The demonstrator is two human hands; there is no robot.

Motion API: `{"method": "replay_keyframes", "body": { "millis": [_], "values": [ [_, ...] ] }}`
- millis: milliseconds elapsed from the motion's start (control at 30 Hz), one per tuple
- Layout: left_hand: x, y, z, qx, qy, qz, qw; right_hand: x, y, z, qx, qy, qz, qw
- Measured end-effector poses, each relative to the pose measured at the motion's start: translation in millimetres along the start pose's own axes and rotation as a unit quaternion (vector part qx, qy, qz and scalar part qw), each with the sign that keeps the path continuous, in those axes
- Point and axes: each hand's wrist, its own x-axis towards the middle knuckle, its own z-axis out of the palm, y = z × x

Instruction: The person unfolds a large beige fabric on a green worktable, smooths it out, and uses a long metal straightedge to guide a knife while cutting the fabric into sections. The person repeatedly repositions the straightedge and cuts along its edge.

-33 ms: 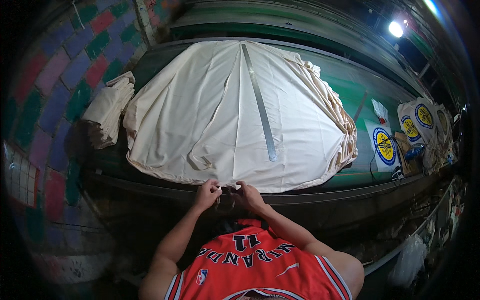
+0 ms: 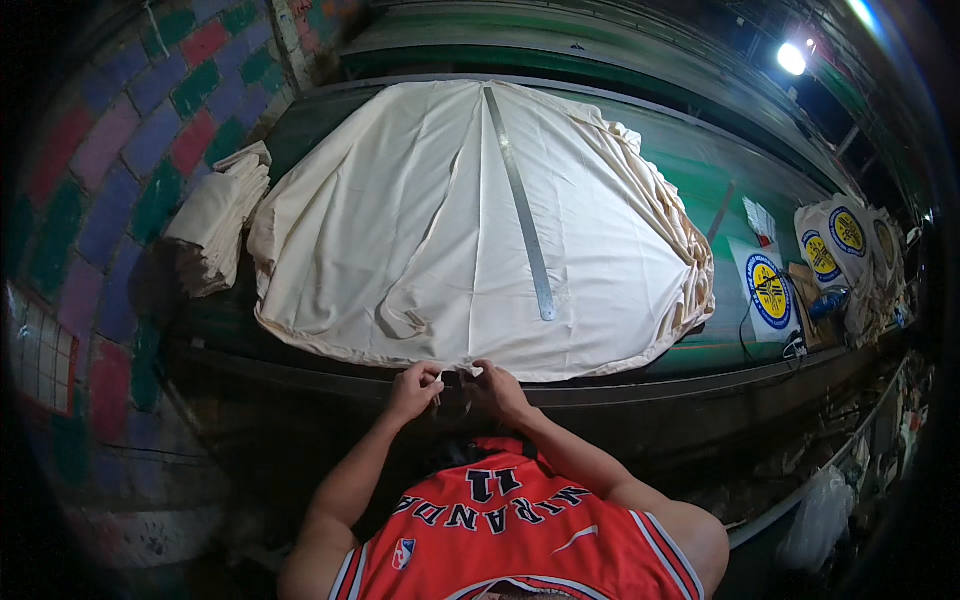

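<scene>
A large cream cloth (image 2: 420, 230) lies spread over a green table (image 2: 700, 170). A long metal ruler (image 2: 520, 200) rests on the cloth, running from its far edge toward me. My left hand (image 2: 415, 388) and my right hand (image 2: 497, 390) are close together at the cloth's near edge, at the table's front. Both pinch that edge between fingers and thumb. Something small and dark may sit between the hands; I cannot make it out.
A stack of folded cream cloth (image 2: 215, 225) sits at the table's left end, beside a wall of coloured tiles (image 2: 120, 150). Cream bags with round blue and yellow prints (image 2: 770, 290) lie at the right. A bright lamp (image 2: 792, 57) shines at the top right.
The hands stay at the near edge. A long crease in the cloth's middle has shifted slightly.
</scene>
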Motion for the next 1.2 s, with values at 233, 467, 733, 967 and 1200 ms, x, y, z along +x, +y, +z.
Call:
{"method": "replay_keyframes", "body": {
  "millis": [233,467,733,967,1200],
  "values": [
    [-67,-28,-67,-0.103,-0.134,-0.084,0.982,4,-8,10,0.024,0.058,0.071,0.995],
    [-144,-122,-121,-0.047,-0.209,-0.251,0.944,3,-18,25,0.010,0.068,0.105,0.992],
    [-199,-212,-165,0.178,-0.289,-0.548,0.765,-13,-24,34,0.040,0.168,0.040,0.984],
    [-105,-129,-131,0.254,0.162,-0.107,0.947,-20,-48,50,-0.221,0.150,0.052,0.962],
    [-39,-70,-116,0.243,0.270,0.051,0.930,-25,-51,64,-0.207,0.088,0.180,0.958]
  ]
}}
